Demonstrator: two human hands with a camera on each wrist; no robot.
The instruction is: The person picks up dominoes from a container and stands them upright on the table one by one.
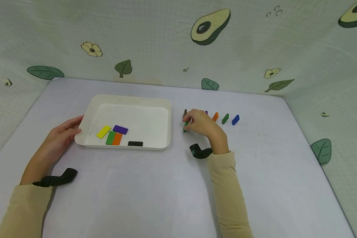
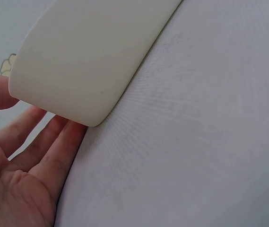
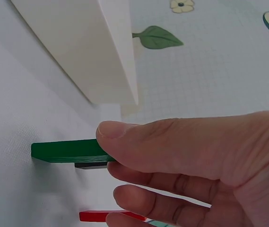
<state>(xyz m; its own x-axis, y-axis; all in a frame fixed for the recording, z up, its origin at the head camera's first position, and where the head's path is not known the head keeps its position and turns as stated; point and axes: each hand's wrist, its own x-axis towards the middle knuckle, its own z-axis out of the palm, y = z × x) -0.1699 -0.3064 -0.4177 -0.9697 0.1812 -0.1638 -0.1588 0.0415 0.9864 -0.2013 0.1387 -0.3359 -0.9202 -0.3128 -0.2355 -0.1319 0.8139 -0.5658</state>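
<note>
In the head view my left hand [image 1: 58,137] holds the left side of a white tray [image 1: 156,148], thumb at the rim; in the left wrist view its fingers [image 2: 54,151] lie against the tray's outer wall. My right hand [image 1: 202,123] is just right of the tray. It pinches a narrow green block [image 3: 68,151] between thumb and forefinger. In the right wrist view a dark block [image 3: 91,166] shows behind the green one, and a red block [image 3: 96,216] lies below, partly covered by fingers. A brown block [image 1: 185,112] stands beyond the hand in the head view.
The tray holds yellow [image 1: 103,131], purple [image 1: 120,129], green [image 1: 110,138], orange [image 1: 117,139] and black [image 1: 135,143] blocks. Right of my right hand stand orange [image 1: 215,116], green [image 1: 225,119] and blue [image 1: 235,120] blocks; a purple one [image 1: 206,112] is mostly hidden. A patterned curtain [image 1: 160,49] rises behind.
</note>
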